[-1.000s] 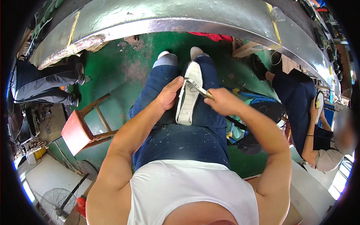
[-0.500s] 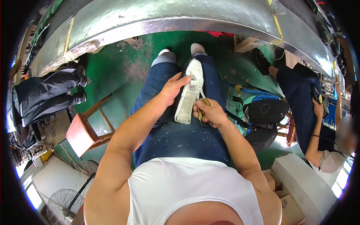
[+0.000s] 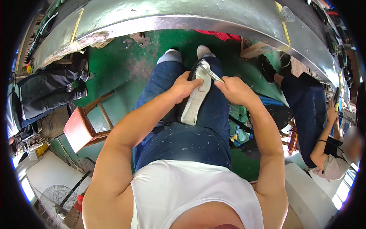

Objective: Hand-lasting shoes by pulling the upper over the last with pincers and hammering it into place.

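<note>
A shoe (image 3: 194,101) lies lengthwise on my lap, its pale underside up and dark material along its edge. My left hand (image 3: 185,88) is closed around its left side, with the thumb pressed on the underside. In my right hand (image 3: 233,90), closed near the shoe's right side, is a metal hand tool (image 3: 214,75) that looks like pincers. The tool's head meets the far, rounded end of the shoe; its exact jaw shape is too small to tell. A thin dark curved line shows near my left thumb.
A metal-topped bench (image 3: 152,17) curves across the far side. A red-seated stool (image 3: 78,128) stands left, with a wire fan (image 3: 57,204) nearer. On the right a co-worker (image 3: 314,103) sits, bags (image 3: 274,114) between us. Another person's legs (image 3: 49,86) are at the left.
My right hand has moved from beside the shoe's near half to its far half, and the metal tool now reaches the far end. My left hand still holds the shoe.
</note>
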A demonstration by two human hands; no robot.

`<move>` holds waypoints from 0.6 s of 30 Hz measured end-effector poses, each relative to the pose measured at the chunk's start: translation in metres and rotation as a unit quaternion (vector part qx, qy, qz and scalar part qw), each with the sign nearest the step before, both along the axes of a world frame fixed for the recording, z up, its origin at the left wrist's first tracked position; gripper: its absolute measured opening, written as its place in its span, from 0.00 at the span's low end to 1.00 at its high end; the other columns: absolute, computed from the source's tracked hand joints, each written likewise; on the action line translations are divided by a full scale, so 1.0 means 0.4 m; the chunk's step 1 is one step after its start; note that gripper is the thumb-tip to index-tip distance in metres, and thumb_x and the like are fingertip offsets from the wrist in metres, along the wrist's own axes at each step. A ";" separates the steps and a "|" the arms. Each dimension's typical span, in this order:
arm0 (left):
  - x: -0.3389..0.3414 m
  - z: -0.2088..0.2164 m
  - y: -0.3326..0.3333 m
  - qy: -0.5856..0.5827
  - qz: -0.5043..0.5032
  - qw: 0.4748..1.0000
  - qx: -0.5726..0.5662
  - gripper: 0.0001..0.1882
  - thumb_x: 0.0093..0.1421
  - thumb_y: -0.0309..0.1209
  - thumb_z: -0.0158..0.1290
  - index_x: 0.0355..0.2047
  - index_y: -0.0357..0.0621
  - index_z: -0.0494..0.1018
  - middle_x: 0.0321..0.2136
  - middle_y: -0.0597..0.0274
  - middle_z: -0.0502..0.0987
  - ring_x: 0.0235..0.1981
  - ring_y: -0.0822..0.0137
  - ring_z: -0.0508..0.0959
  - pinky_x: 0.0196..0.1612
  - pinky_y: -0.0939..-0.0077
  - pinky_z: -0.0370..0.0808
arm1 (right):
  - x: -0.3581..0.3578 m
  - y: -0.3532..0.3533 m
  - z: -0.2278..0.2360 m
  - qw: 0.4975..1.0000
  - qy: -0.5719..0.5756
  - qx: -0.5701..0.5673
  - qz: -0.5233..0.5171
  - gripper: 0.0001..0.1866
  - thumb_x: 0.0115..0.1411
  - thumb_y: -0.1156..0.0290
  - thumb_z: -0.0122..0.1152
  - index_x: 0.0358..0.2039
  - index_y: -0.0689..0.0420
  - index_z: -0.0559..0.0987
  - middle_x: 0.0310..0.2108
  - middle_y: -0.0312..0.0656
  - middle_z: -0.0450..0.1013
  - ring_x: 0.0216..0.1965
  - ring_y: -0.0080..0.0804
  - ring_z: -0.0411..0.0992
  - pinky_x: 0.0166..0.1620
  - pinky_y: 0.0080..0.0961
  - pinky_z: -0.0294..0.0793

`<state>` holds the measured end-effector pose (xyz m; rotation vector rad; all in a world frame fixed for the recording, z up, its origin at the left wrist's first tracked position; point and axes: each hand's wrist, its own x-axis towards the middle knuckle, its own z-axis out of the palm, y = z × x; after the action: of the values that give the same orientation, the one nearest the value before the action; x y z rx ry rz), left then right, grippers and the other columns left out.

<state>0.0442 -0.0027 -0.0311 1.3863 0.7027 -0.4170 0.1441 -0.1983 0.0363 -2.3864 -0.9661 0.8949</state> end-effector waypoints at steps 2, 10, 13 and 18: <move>-0.002 0.010 -0.002 0.001 -0.010 1.000 0.018 0.32 0.55 0.39 0.62 0.56 0.32 0.68 0.47 0.48 0.78 0.45 0.60 0.80 0.49 0.68 0.76 | -0.009 -0.005 0.001 0.996 0.031 0.082 -0.029 0.23 0.71 0.56 0.47 0.32 0.65 0.75 0.24 0.49 0.76 0.26 0.41 0.76 0.35 0.37 0.74; 0.014 0.024 0.061 0.028 -0.078 0.989 -0.122 0.44 0.56 0.41 0.66 0.65 0.33 0.57 0.56 0.51 0.72 0.57 0.59 0.72 0.60 0.59 0.67 | -0.030 -0.055 0.039 0.969 0.220 -0.018 -0.110 0.18 0.65 0.60 0.57 0.32 0.66 0.75 0.23 0.51 0.73 0.29 0.48 0.76 0.38 0.36 0.74; 0.028 0.076 0.069 0.084 -0.113 0.985 -0.099 0.43 0.54 0.49 0.66 0.64 0.48 0.61 0.60 0.57 0.70 0.64 0.53 0.63 0.62 0.40 0.52 | -0.082 -0.099 0.080 0.976 0.210 -0.048 -0.005 0.17 0.64 0.61 0.57 0.33 0.66 0.75 0.23 0.53 0.73 0.30 0.50 0.76 0.37 0.38 0.74; 0.033 0.000 0.061 0.101 -0.119 0.983 -0.094 0.40 0.56 0.49 0.64 0.65 0.53 0.61 0.56 0.61 0.74 0.58 0.59 0.70 0.58 0.45 0.59 | -0.163 -0.070 0.018 0.995 -0.013 0.031 0.089 0.17 0.64 0.59 0.59 0.39 0.62 0.73 0.36 0.56 0.76 0.36 0.56 0.77 0.40 0.47 0.74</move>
<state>0.0573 0.0216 -0.0311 1.2615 0.6451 -0.8018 0.0789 -0.2261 0.0433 -2.2929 -1.2151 0.8839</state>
